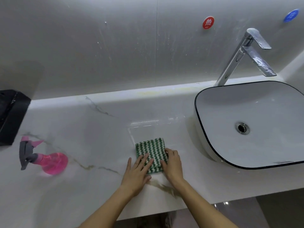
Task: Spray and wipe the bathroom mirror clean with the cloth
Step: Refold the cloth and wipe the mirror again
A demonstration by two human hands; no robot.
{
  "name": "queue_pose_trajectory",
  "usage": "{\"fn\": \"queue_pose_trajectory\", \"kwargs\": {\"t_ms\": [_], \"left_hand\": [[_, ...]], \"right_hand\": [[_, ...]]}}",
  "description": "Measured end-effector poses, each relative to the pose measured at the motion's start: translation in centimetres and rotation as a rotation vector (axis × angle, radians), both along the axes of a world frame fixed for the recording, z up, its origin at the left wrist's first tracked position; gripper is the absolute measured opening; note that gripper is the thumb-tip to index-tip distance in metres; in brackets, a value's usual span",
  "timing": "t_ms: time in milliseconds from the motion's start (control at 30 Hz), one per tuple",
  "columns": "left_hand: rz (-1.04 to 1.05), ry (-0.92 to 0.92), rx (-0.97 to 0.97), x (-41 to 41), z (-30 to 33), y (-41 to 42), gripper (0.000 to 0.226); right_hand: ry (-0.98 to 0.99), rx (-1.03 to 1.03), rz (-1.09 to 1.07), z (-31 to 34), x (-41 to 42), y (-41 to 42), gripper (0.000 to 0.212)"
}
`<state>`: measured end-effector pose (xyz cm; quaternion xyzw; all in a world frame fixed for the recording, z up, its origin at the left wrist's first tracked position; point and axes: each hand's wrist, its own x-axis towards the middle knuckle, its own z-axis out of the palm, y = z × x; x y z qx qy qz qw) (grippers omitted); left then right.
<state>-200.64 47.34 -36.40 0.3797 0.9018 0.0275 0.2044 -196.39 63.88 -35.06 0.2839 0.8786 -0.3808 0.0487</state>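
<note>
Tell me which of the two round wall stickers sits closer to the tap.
The red sticker, marked hot, sits closer, up and left of the tap on the wall. The blue sticker is out at the far right edge of the view.
</note>
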Motion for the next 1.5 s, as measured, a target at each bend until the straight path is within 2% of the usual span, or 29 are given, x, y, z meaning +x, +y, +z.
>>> {"fn": "queue_pose_trajectory", "kwargs": {"t_ms": [100,200,300,467,600,667,800,933,1067,1167,1267,1333,1400,1500], "left_hand": [[0.051,-0.033,0.02,-0.6,1.1,-0.1,0.066],[0.117,-0.064,0.144,0.3,1.0,-0.3,0.057],[0.205,0.007,0.298,1.6,0.4,-0.7,0.033],[0.437,-0.085,0.42,1.9,2.3,1.3,0.026],[0.782,-0.418,0.584,1.0,4.2,3.6,0.028],[0.888,-0.585,0.618,0.5,4.0,4.6,0.029],[1.075,-0.827,0.7,-0.3,4.0,5.4,0.037],[1.149,-0.847,0.78,-0.5,4.0,4.2,0.03],[1.18,-0.74,0.839,-0.2,4.5,2.8,0.023],[1.12,-0.753,0.929,-0.6,6.2,3.3,0.025],[1.036,-0.864,1.016,-1.7,8.2,4.6,0.021],[0.987,-0.917,1.032,-2.3,8.9,5.4,0.022],[0.957,-0.908,0.991,-2.5,8.5,5.5,0.023],[0.975,-0.842,0.84,-2.0,6.4,4.5,0.03]], "right_hand": [[0.018,-0.039,-0.016,0.1,0.5,0.0,0.054],[0.011,-0.084,-0.047,0.3,0.8,0.0,0.053],[-0.003,-0.084,-0.053,0.3,0.4,-0.1,0.043],[0.008,-0.174,-0.128,1.2,-0.2,-0.1,0.036],[0.065,-0.226,-0.161,2.1,0.0,-0.4,0.036],[0.081,-0.243,-0.139,2.8,0.4,-0.9,0.036],[0.079,-0.185,0.048,3.8,1.1,-2.2,0.037],[0.108,-0.178,0.286,4.3,2.0,-3.8,0.032],[0.162,-0.155,0.371,4.0,2.3,-4.8,0.031],[0.307,-0.1,0.284,4.4,2.4,-4.7,0.031],[0.497,-0.017,0.1,5.1,2.1,-3.9,0.041],[0.551,0.097,0.063,5.4,1.5,-3.2,0.043],[0.494,0.171,0.074,5.4,1.0,-2.7,0.043],[0.278,0.125,0.196,4.9,1.0,-1.9,0.039]]}}
